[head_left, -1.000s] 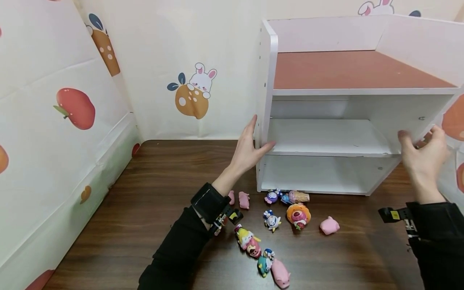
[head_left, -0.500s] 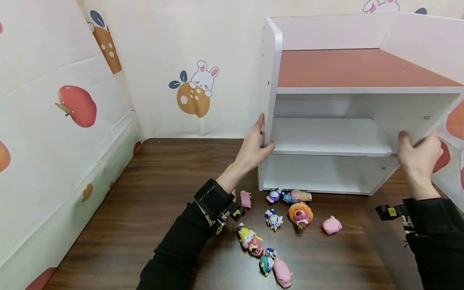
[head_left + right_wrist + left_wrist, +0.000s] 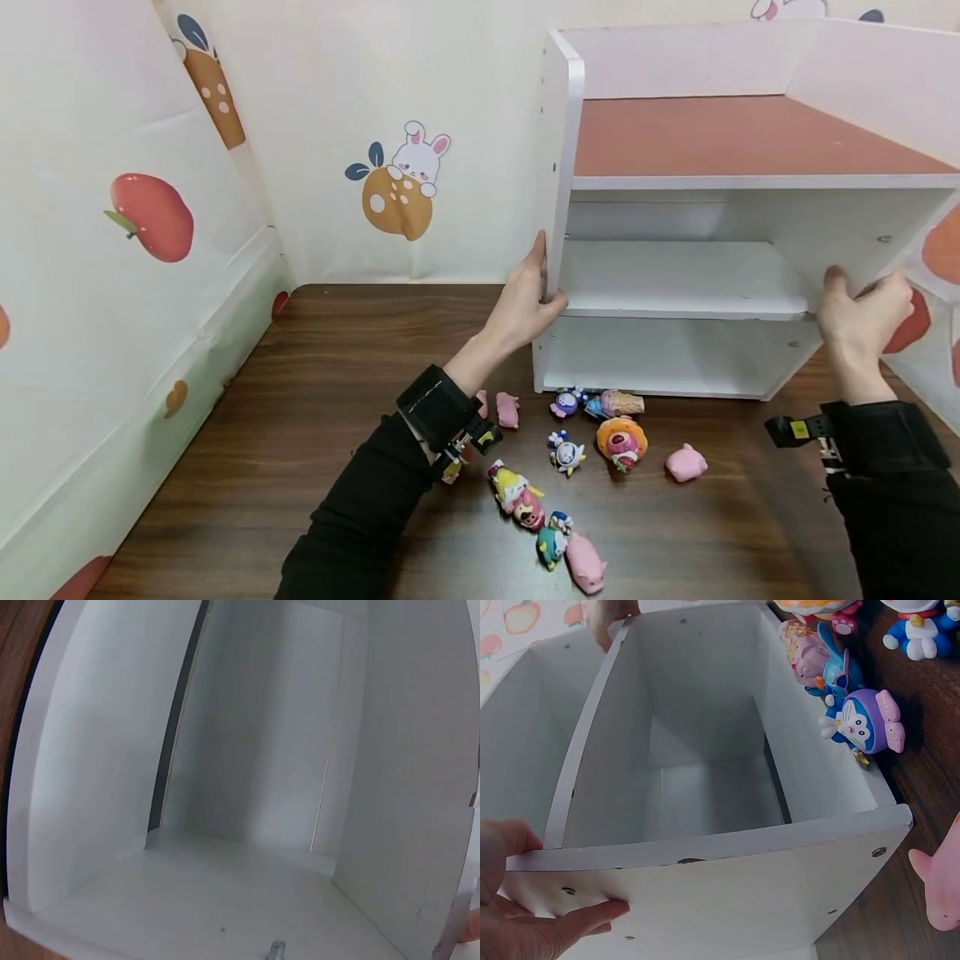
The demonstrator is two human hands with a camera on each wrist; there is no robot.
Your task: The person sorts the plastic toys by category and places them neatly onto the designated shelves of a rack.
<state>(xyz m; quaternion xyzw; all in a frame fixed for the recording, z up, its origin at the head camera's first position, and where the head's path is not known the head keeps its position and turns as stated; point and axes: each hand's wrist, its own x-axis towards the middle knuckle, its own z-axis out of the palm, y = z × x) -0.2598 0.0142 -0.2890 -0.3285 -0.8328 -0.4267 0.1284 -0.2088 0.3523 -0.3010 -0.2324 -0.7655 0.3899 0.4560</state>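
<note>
A white shelf unit (image 3: 675,279) with a reddish-brown top board (image 3: 720,133) stands at the right of the head view. My left hand (image 3: 517,310) grips its left side panel, thumb over the front edge and fingers against the outer face, as the left wrist view shows with the hand (image 3: 525,907) at the corner. On the opposite side panel my right hand (image 3: 858,321) holds the front edge, thumb inside and the other fingers partly hidden behind. In the right wrist view only a fingertip (image 3: 471,927) shows beside the white boards.
Small toy figures lie before the unit: a purple-and-blue one (image 3: 566,404), an ice-cream-cone one (image 3: 617,404), an orange-rimmed pink bear (image 3: 622,443), and pink pigs (image 3: 686,463). The two near the front sit close to its bottom edge. Patterned wall covering (image 3: 315,167) surrounds the wooden table (image 3: 337,333).
My left hand has come from beside the left panel to grip it. The right hand has shifted slightly inward along the right panel. The toys have stayed put.
</note>
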